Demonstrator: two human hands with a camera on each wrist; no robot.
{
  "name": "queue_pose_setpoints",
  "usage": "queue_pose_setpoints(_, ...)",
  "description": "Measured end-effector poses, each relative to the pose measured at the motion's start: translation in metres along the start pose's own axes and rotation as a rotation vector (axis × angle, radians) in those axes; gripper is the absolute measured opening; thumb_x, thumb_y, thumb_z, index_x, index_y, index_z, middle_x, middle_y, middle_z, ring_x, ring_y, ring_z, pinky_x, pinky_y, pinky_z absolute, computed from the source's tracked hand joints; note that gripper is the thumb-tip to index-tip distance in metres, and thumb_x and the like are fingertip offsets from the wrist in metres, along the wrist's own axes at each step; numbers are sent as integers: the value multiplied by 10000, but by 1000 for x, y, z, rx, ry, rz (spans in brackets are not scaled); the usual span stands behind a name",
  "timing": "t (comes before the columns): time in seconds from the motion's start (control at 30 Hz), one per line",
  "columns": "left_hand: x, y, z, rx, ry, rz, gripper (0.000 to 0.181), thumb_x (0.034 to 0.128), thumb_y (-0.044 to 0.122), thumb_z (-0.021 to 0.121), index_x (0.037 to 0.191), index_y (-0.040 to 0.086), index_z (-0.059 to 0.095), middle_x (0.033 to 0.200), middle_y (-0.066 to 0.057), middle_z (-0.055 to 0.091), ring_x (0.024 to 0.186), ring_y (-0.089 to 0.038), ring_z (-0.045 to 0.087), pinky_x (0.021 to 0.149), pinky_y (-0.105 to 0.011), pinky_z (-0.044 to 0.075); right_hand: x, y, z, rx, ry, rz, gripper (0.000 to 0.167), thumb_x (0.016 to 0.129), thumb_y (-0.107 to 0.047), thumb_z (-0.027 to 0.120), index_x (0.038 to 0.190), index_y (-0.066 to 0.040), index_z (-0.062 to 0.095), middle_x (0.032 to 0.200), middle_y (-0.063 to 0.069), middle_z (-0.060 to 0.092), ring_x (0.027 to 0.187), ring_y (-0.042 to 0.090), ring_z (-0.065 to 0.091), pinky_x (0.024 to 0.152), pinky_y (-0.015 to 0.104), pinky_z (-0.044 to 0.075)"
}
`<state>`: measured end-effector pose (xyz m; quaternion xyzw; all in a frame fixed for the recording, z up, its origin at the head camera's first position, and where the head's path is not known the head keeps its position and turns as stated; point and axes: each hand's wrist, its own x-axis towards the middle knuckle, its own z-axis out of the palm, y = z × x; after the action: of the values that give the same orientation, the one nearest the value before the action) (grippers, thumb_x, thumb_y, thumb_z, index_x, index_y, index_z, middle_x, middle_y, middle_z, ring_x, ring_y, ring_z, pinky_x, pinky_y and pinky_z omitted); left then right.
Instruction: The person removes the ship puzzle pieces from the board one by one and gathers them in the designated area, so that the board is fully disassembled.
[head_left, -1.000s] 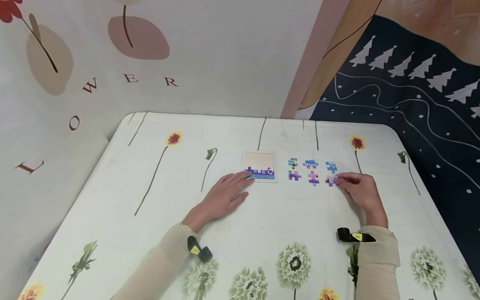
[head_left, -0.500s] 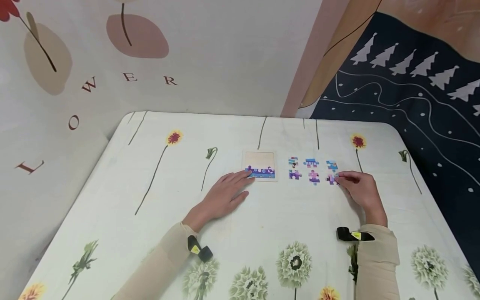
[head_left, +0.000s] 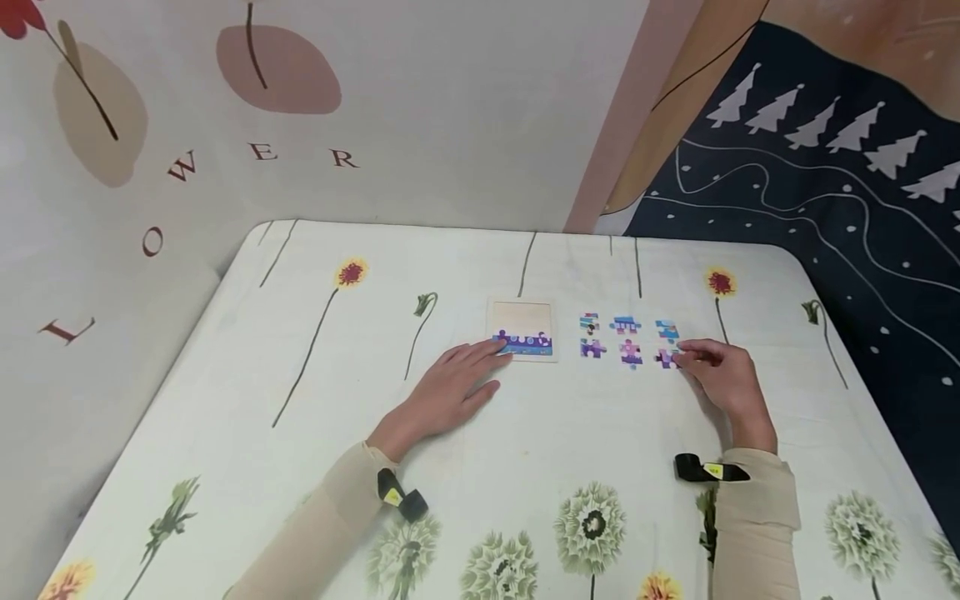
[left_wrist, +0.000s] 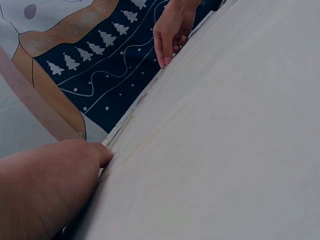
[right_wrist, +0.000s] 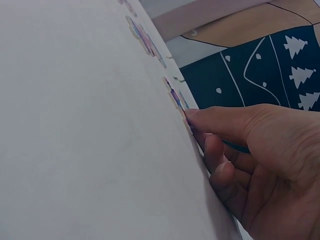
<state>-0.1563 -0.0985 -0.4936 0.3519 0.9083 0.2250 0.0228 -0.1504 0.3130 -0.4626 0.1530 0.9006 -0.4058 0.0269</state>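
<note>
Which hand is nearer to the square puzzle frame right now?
The left. The left hand rests fingertips on the near left corner of the puzzle frame; the right hand is well to its right, at the rightmost puzzle piece of the near row.

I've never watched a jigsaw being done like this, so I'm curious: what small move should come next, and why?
Probably lift the purple-and-pink jigsaw piece toward the square, pale wood-toned tray: the right hand seems to pinch that piece's edge, the left hand touches the tray's near-left corner, and the tray's far part is bare.
</note>
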Motion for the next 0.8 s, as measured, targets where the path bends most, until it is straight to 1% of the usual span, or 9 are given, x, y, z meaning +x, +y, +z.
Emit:
queue_pose_setpoints(0.07,0,0,-1,-9,1,5,495,1112,332,442,1572,150,463,1669,-42,348,1554,-203,268,1254,-452,207,0,0,0,0,-1,8,332,1043,-192,633,1316,-11,688,1139,145,639,938,206,504,672,172,439)
queue_pose_setpoints(0.2,-1,1,-2,-11,-11,-3,503,1115,342,434,1587,168,439,1682,-28,320,1564,-187,238,1262,-444,185,0,1,0,-1,-3,19,338,1046,-205,633,1324,-22,686,1140,130,630,947,209,496,670,170,437)
queue_pose_setpoints(0.3,-3,2,-3,6,-29,-17,517,1120,360,413,1607,187,402,1695,-7,284,1572,-169,204,1270,-429,159,1,3,2,3,-8,26,342,1046,-216,635,1323,-24,689,1147,130,629,954,210,492,672,172,436)
queue_pose_setpoints(0.37,-4,3,-3,25,-41,-21,532,1121,366,404,1617,177,378,1699,-9,269,1574,-172,196,1271,-428,155,0,4,2,5,-10,29,342,1046,-217,634,1323,-24,689,1149,131,630,957,211,488,676,177,434)
queue_pose_setpoints(0.47,-5,4,-3,63,-59,-36,580,1122,378,386,1638,125,305,1712,-33,223,1581,-185,171,1273,-422,147,0,5,3,8,-13,28,342,1046,-219,633,1322,-23,689,1148,131,633,957,210,488,687,187,432)
queue_pose_setpoints(0.63,-6,5,-4,101,-71,-68,666,1120,397,380,1633,9,208,1719,-102,151,1590,-221,122,1277,-413,130,1,5,2,9,-5,9,331,1045,-211,632,1309,-20,694,1138,133,636,950,207,494,698,202,431)
queue_pose_setpoints(0.73,-5,5,-4,113,-69,-85,692,1116,415,380,1624,-20,200,1715,-124,138,1591,-234,107,1279,-417,113,1,5,1,6,-3,1,329,1045,-214,631,1303,-20,697,1138,134,634,946,208,490,700,214,430)
queue_pose_setpoints(0.8,-5,5,-4,123,-69,-99,704,1114,433,370,1624,-16,188,1715,-117,127,1593,-226,90,1282,-412,88,2,6,1,4,-3,-2,331,1045,-222,631,1301,-21,699,1141,134,635,945,208,490,704,222,428)
